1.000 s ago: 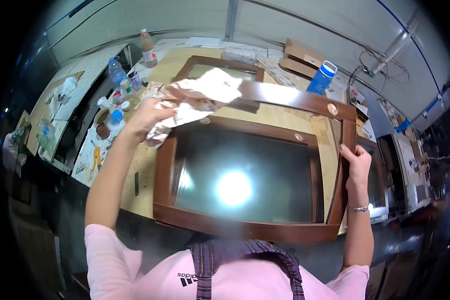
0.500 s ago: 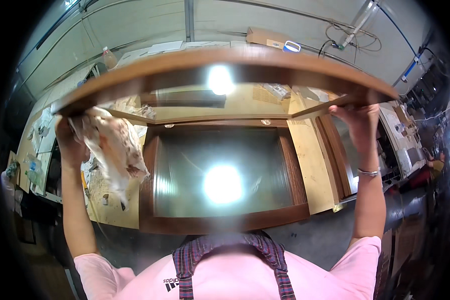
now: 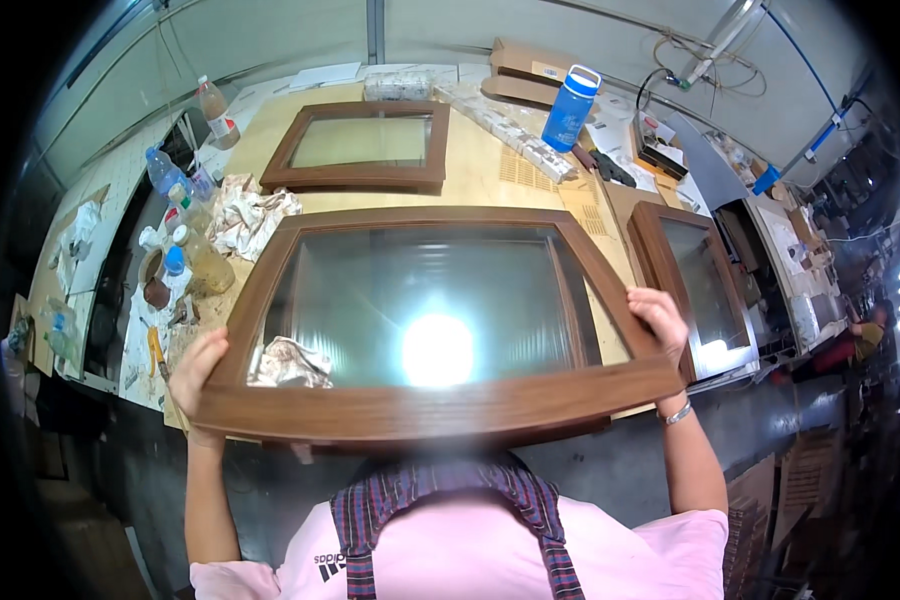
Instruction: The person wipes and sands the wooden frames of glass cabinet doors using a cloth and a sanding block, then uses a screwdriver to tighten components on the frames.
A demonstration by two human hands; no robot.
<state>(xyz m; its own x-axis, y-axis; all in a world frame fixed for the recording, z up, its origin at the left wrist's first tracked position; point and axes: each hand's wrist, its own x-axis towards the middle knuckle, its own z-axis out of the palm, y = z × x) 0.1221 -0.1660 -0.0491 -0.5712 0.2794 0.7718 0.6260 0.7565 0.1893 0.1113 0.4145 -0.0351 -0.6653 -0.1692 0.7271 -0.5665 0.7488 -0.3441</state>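
Observation:
I hold up a brown wooden frame point(image 3: 420, 412) with a glass pane, lifted off the bench and tilted toward me. My left hand point(image 3: 194, 372) grips its lower left corner. My right hand point(image 3: 662, 320) grips its right side, a bracelet on that wrist. A crumpled stained rag point(image 3: 288, 362) shows through the glass by my left hand. A bright light reflects in the middle of the pane.
A second glazed frame point(image 3: 360, 178) lies flat at the back of the wooden bench point(image 3: 490, 160). A third point(image 3: 692, 290) sits at the right. Rags point(image 3: 250, 215), bottles point(image 3: 202, 262) and jars crowd the left edge; a blue bottle point(image 3: 570, 108) stands behind.
The frame has been raised off the bench and swung over, from flat under my hands to held up before me. The rag moved with my left hand.

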